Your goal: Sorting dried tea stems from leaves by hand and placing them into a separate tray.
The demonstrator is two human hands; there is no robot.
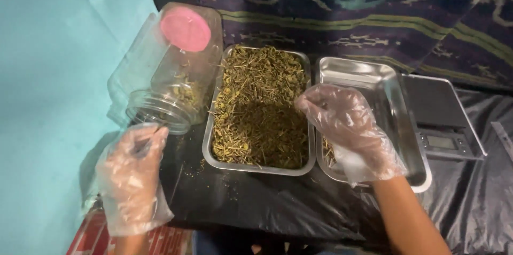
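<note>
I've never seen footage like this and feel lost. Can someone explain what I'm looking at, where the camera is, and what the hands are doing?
There is no machine here: a person wears a camera on the head, so you look down at their own two hands, both in thin clear plastic gloves. The left hand is at the mouth of a tilted clear jar with a pink base and some dried bits inside. The right hand hovers between two metal trays on black sheeting, its fingers seeming to pinch something small. The left tray is full of dried greenish-brown plant matter; the right tray is nearly bare. A small digital scale sits beyond it.
</note>
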